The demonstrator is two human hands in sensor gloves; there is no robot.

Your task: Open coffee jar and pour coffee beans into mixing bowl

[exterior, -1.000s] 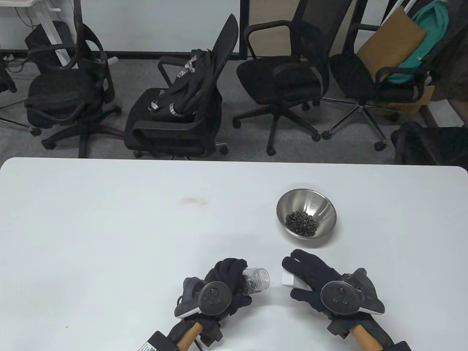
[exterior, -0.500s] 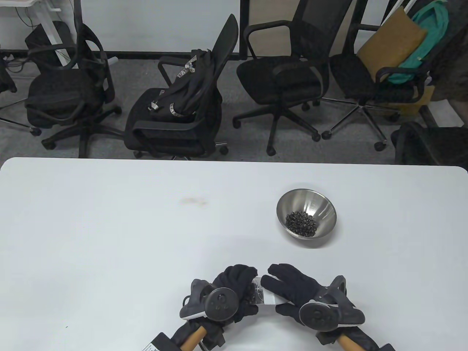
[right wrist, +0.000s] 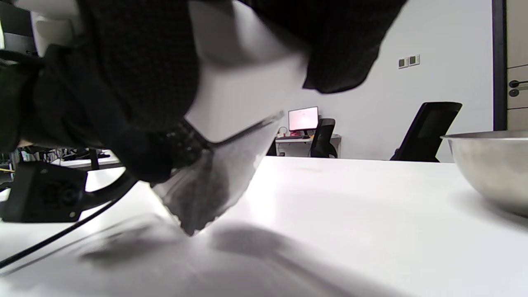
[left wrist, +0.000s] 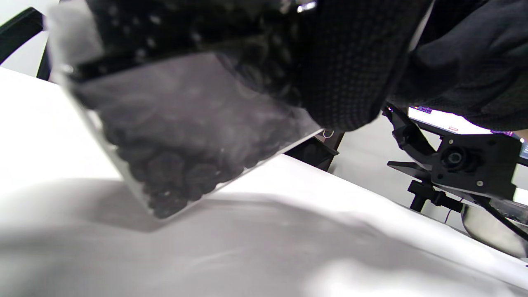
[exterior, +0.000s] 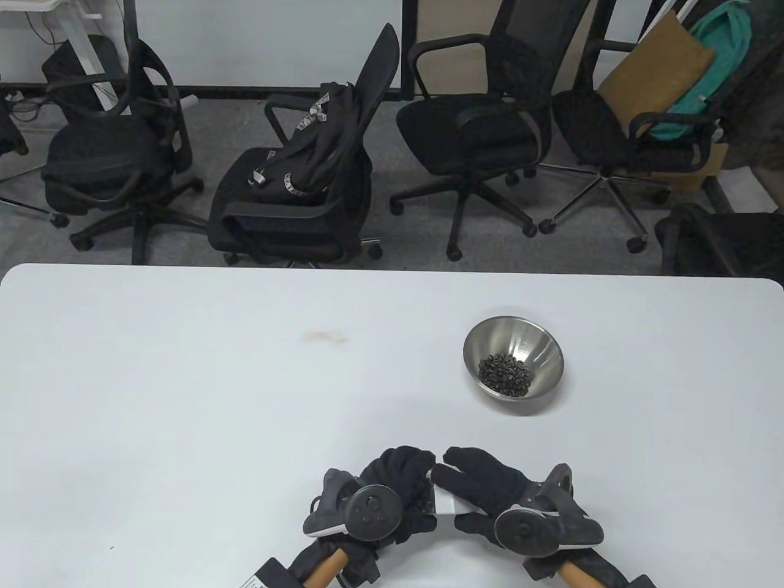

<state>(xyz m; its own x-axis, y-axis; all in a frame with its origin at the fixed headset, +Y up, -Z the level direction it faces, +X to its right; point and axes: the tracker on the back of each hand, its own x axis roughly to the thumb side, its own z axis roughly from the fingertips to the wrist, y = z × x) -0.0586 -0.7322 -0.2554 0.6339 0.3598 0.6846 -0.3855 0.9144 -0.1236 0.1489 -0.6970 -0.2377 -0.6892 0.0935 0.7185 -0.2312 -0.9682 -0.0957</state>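
One second earlier, the right hand held the white lid clear of the open jar, with a gap between the two hands. The right hand has since moved left, and the lid now sits against the jar mouth. The left hand has shifted slightly toward the near table edge.
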